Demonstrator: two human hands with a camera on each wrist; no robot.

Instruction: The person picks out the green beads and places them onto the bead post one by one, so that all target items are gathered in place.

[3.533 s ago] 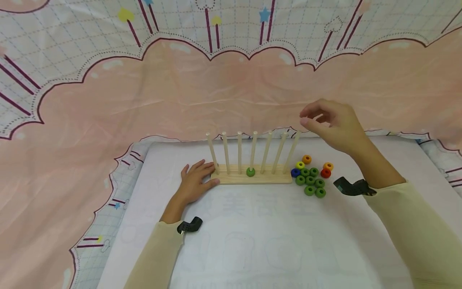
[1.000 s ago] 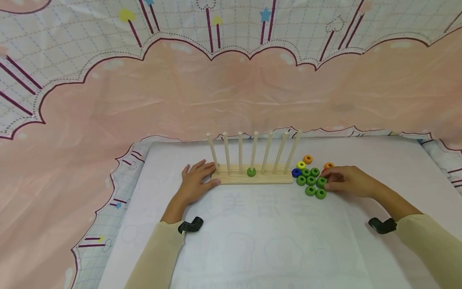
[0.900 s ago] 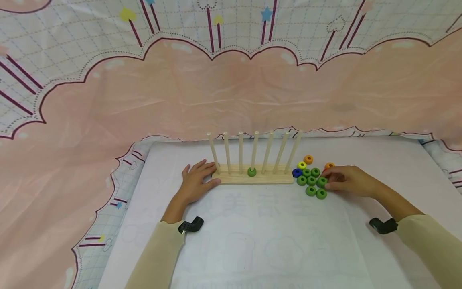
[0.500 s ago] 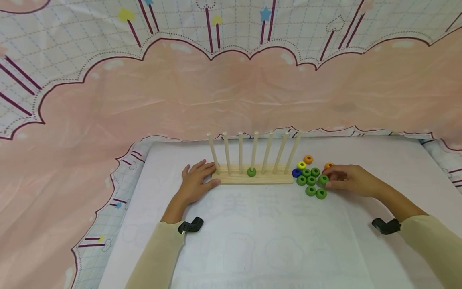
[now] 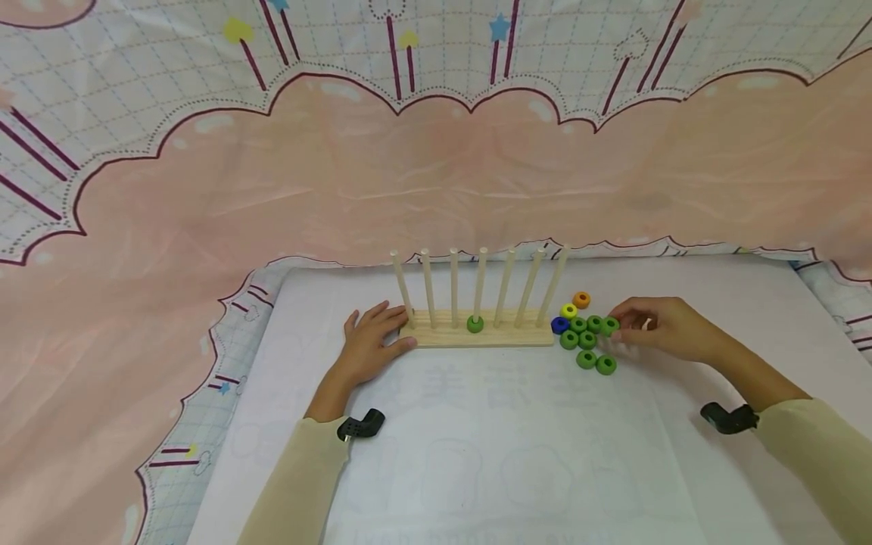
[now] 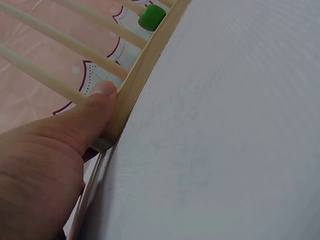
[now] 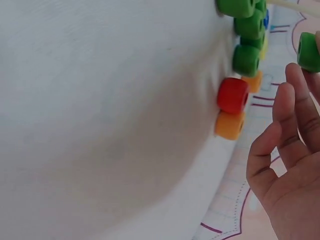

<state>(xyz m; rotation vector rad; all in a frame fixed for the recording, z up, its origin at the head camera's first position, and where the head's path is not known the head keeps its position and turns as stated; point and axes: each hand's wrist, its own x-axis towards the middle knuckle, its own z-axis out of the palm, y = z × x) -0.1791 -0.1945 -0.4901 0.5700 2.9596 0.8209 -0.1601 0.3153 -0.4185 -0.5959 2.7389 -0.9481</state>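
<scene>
A wooden peg stand [image 5: 443,337] has a row of upright pegs, with one green bead [image 5: 474,325] at the foot of the middle peg. My left hand [image 5: 371,344] holds the stand's left end, thumb at the front edge and fingers toward the back; the thumb [image 6: 102,97] shows on the base in the left wrist view. Between thumb and fingers, my right hand [image 5: 671,329] pinches a green bead [image 5: 609,326], raised off the table in the right wrist view. Several loose green beads [image 5: 587,359] lie just left of that hand.
Beside the stand's right end lie a blue bead [image 5: 560,325], a yellow bead [image 5: 568,311] and an orange bead [image 5: 581,300]. A red bead [image 7: 233,95] and another orange bead [image 7: 230,125] sit behind the right hand. Patterned cloth [image 5: 436,182] rises beyond the white tabletop [image 5: 511,439].
The right hand has come down from above to the loose beads, taken a green bead and moved it slightly up and away from its spot. The left hand stays at the stand.
</scene>
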